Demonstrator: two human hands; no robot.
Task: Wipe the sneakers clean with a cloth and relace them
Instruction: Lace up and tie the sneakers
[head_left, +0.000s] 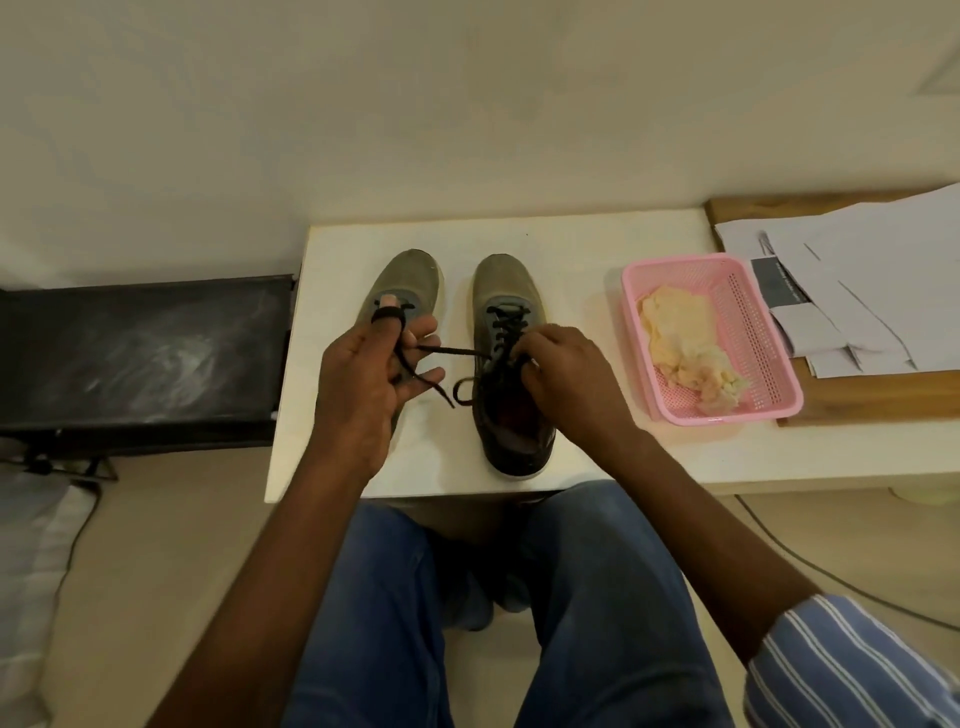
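Note:
Two olive-grey sneakers stand side by side on a white table (597, 457), toes pointing away from me. The right sneaker (506, 291) has a black lace (457, 352) threaded through its eyelets. My right hand (566, 374) pinches the lace at the upper eyelets of that shoe. My left hand (363, 374) is raised over the left sneaker (410, 280) and holds the lace's other end, wound around its index finger; the end dangles below the hand. A yellowish cloth (685, 338) lies crumpled in a pink basket (769, 332) to the right.
A black case (140, 353) sits left of the table, with a cable on the floor below it. White papers (857, 280) lie on a wooden surface at the right. My knees in blue jeans are under the table's near edge.

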